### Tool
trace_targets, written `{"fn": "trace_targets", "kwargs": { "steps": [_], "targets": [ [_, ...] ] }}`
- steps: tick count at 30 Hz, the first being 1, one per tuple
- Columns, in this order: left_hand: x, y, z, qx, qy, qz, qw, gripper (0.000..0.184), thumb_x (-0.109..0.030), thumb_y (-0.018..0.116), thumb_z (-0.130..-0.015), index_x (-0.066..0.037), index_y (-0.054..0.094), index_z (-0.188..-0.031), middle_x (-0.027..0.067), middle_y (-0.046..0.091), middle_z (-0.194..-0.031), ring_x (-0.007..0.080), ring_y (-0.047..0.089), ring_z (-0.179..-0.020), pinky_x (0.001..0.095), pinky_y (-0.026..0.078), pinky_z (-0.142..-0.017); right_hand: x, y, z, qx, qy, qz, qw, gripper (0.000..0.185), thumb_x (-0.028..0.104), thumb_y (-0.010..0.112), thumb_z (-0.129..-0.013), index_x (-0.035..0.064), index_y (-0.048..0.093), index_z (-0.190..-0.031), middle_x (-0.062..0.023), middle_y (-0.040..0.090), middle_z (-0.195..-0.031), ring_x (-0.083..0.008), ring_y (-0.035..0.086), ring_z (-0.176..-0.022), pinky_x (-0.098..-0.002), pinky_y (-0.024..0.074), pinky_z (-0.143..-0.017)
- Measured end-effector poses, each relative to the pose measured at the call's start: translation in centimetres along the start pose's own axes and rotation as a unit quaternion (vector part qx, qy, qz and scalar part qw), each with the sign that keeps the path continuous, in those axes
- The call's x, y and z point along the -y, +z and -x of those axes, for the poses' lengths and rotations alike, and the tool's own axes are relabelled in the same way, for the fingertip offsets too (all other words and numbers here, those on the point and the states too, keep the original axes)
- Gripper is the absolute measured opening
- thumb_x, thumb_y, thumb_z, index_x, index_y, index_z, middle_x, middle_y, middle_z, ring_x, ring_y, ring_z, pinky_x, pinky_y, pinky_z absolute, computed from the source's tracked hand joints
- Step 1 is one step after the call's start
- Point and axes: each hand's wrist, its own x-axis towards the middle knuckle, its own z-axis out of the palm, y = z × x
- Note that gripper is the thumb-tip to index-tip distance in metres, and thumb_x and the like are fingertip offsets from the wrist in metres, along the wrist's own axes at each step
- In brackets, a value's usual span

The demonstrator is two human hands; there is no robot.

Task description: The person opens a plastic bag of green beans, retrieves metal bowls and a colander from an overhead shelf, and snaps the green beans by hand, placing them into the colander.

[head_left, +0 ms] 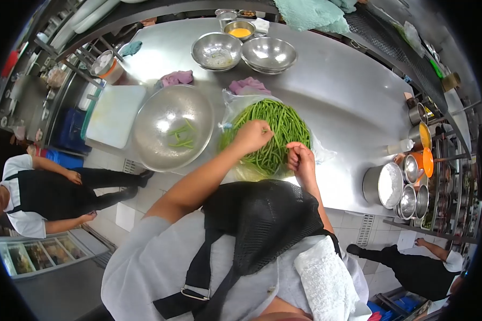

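Observation:
A large heap of long green beans [278, 120] lies in an open clear plastic bag [231, 107] on the steel table. Over the heap's middle is my left hand [254, 136], its fingers pinched together; what they hold is too small to make out. My right hand [301, 159] is at the heap's right edge, thumb and forefinger pressed together and the other fingers curled, at or near a bean's end. To the left, a wide steel bowl [158, 131] holds several short pieces of green bean [182, 140].
A white cutting board [115, 115] is left of the bowl. Steel bowls [269, 54] and purple cloths [249, 86] lie beyond the beans. Pots [383, 185] crowd the right end. One person [48, 187] stands at left, another [423, 270] at lower right.

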Motion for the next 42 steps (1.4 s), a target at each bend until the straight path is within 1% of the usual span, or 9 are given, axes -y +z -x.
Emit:
{"fn": "trace_targets", "kwargs": {
  "steps": [6,12,15,22,26,28,29,38,42],
  "targets": [
    [-1.7,0.9,-0.3,0.039,-0.029,-0.122,0.991,0.031,-0.039,0.077,-0.081,-0.008,0.078,-0.086,0.0176,0.072,-0.079,0.0347,0.071,-0.075,0.0446,0.056,-0.069,-0.2,0.6,-1.0,-0.013,-0.028,0.161,0.986,0.025,0.013,0.047,-0.102,0.0033,0.069,-0.110,0.0096,0.038,-0.065,-0.0023,0.029,-0.052,-0.0212,0.0239,-0.046],
    [-0.8,0.3,-0.5,-0.015,-0.021,0.039,0.999,0.020,-0.026,0.073,-0.081,-0.007,0.075,-0.088,0.0165,0.071,-0.077,0.0315,0.070,-0.071,0.0424,0.054,-0.068,-1.4,-0.2,-1.1,-0.002,-0.044,0.239,0.970,0.022,0.016,0.056,-0.103,0.0029,0.070,-0.115,0.0119,0.044,-0.066,-0.0013,0.036,-0.054,-0.0219,0.0271,-0.049],
    [-3.7,-3.5,1.2,0.158,0.049,-0.041,0.985,0.020,-0.023,0.071,-0.079,-0.006,0.071,-0.089,0.0157,0.069,-0.081,0.0327,0.069,-0.075,0.0441,0.054,-0.070,-1.0,0.5,-0.6,-0.041,-0.145,0.294,0.944,0.023,0.018,0.057,-0.103,0.0029,0.069,-0.116,0.0072,0.044,-0.063,-0.0047,0.040,-0.054,-0.0260,0.0308,-0.050],
    [-3.3,-4.9,3.8,0.246,0.081,-0.189,0.947,0.028,-0.030,0.070,-0.077,-0.008,0.073,-0.094,0.0157,0.072,-0.088,0.0388,0.070,-0.084,0.0505,0.055,-0.073,-0.4,2.4,-0.2,0.106,-0.098,0.546,0.825,0.021,0.017,0.062,-0.099,0.0006,0.070,-0.111,-0.0202,0.066,-0.077,-0.0208,0.060,-0.063,-0.0348,0.0490,-0.063],
    [-3.2,-5.5,4.3,0.242,0.056,-0.211,0.945,0.027,-0.029,0.071,-0.076,-0.006,0.076,-0.088,0.0183,0.072,-0.083,0.0382,0.071,-0.083,0.0501,0.056,-0.072,-0.6,4.3,0.9,0.136,-0.086,0.595,0.787,0.022,0.014,0.061,-0.099,-0.0022,0.069,-0.112,-0.0232,0.065,-0.077,-0.0259,0.063,-0.066,-0.0376,0.0501,-0.065],
    [-3.2,-5.2,4.3,0.284,0.068,-0.221,0.930,0.029,-0.028,0.070,-0.074,-0.003,0.074,-0.088,0.0190,0.072,-0.083,0.0398,0.070,-0.080,0.0504,0.055,-0.072,-1.1,3.9,0.9,0.134,0.017,0.576,0.807,0.029,0.019,0.057,-0.102,-0.0024,0.069,-0.117,-0.0186,0.071,-0.089,-0.0206,0.068,-0.088,-0.0350,0.0502,-0.081],
    [-3.3,-5.0,4.5,0.275,0.067,-0.214,0.935,0.029,-0.028,0.070,-0.074,-0.003,0.074,-0.088,0.0190,0.072,-0.083,0.0398,0.070,-0.080,0.0504,0.055,-0.072,-1.3,4.0,1.2,0.138,-0.057,0.579,0.802,0.025,0.015,0.060,-0.098,-0.0046,0.069,-0.113,-0.0236,0.067,-0.079,-0.0270,0.064,-0.066,-0.0377,0.0499,-0.066],
    [-3.6,-3.8,6.6,0.315,0.065,-0.209,0.923,0.029,-0.021,0.069,-0.071,-0.003,0.076,-0.093,0.0189,0.072,-0.085,0.0394,0.070,-0.082,0.0512,0.054,-0.070,-1.6,4.8,2.1,0.159,-0.060,0.630,0.758,0.033,0.014,0.053,-0.099,-0.0068,0.067,-0.119,-0.0232,0.066,-0.079,-0.0242,0.062,-0.069,-0.0365,0.0492,-0.069],
    [-2.4,-2.4,6.8,0.294,0.088,-0.204,0.930,0.022,-0.021,0.072,-0.081,-0.002,0.076,-0.092,0.0204,0.073,-0.089,0.0393,0.071,-0.087,0.0503,0.055,-0.074,-2.6,4.1,2.8,0.135,-0.046,0.621,0.771,0.034,0.014,0.052,-0.098,-0.0072,0.066,-0.121,-0.0214,0.062,-0.074,-0.0232,0.060,-0.068,-0.0367,0.0482,-0.068]
  ]
}}
